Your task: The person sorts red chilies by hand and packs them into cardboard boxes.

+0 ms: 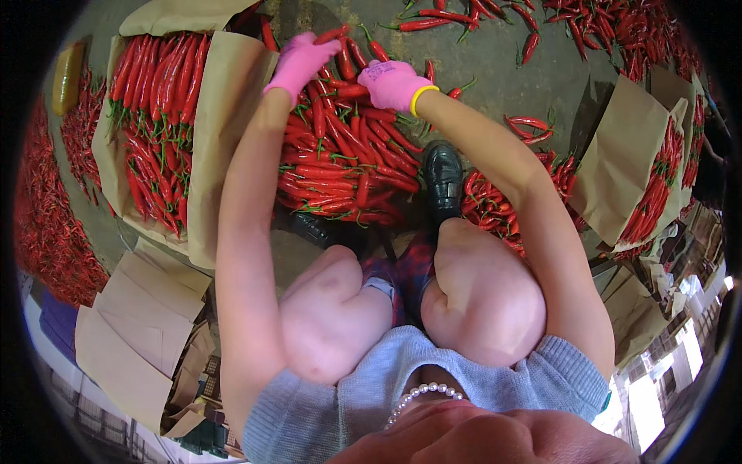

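My left hand, in a pink glove, is closed at the top of a heap of red chili peppers. A red chili pepper lies between its thumb and fingers. To its right, my right hand wears a pink glove with a yellow cuff. Its fingers are curled in against the heap's upper right side; what they hold, if anything, is hidden. The heap lies on the floor between my feet, many peppers side by side with green stems showing.
A paper-lined box of neatly layered chilies stands left of my left arm. Another paper-lined box of chilies is at the right. Loose chilies spread along the far left, more at the upper right. My black shoe stands beside the heap.
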`<state>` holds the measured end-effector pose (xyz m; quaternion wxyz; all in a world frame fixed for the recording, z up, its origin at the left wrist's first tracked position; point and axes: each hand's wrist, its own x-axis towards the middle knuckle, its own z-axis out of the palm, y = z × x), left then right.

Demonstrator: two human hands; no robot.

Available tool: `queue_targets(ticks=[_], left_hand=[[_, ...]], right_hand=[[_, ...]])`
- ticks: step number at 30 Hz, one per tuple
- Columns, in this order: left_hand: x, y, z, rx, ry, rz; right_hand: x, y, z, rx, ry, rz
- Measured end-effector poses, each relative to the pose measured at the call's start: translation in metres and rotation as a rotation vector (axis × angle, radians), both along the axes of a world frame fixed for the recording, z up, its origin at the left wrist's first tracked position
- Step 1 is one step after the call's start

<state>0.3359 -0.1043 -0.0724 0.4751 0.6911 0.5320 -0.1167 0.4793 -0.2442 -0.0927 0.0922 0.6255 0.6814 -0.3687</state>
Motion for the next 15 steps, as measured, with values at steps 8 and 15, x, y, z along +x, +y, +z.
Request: queue_targets(ticks=[8, 15], left_hand=[[0.026, -0.014, -0.047, 0.243, 0.280, -0.291], [0.006, 0.005, -0.056, -0.081, -0.572, 0.318]], right_hand=[[0.056, -0.138, 0.055, 0.468, 0.016, -0.207], [0.112, -0.272, 0.084, -0.353, -0.075, -0.029]])
